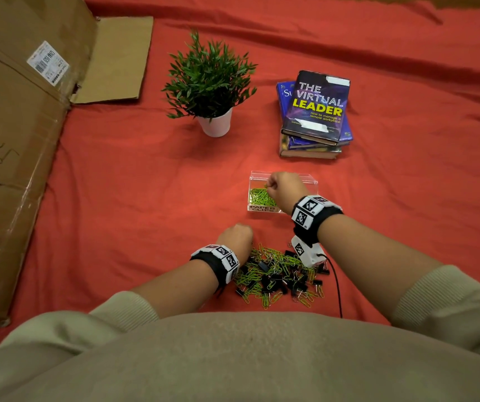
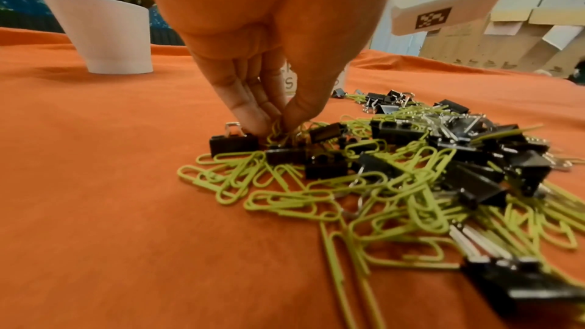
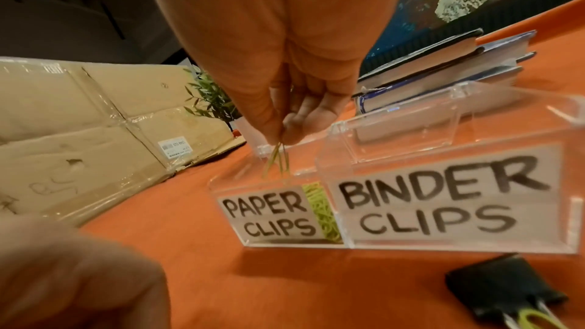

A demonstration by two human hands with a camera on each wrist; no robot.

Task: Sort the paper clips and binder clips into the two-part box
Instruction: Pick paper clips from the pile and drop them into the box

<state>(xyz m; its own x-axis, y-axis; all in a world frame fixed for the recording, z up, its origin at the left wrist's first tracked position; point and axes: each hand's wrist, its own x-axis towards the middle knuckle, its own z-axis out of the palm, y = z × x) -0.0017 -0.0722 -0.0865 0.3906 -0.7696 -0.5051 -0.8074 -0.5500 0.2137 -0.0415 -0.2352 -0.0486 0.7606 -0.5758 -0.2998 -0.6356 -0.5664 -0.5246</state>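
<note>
Sorting under way, most of it left.
Left hand (image 2: 272, 99) pinches a paper clip in the pile (image 1: 279, 274) at 6 o'clock; at 12, right hand (image 3: 285, 119) holds clips (image 3: 278, 161) over the box (image 3: 392, 209); binder side looks empty.

My right hand (image 1: 283, 187) hides the clear two-part acrylic box's (image 1: 254, 177) three o'clock compartment. A blurred black binder clip (image 3: 503, 292) is cut off at five o'clock.
</note>
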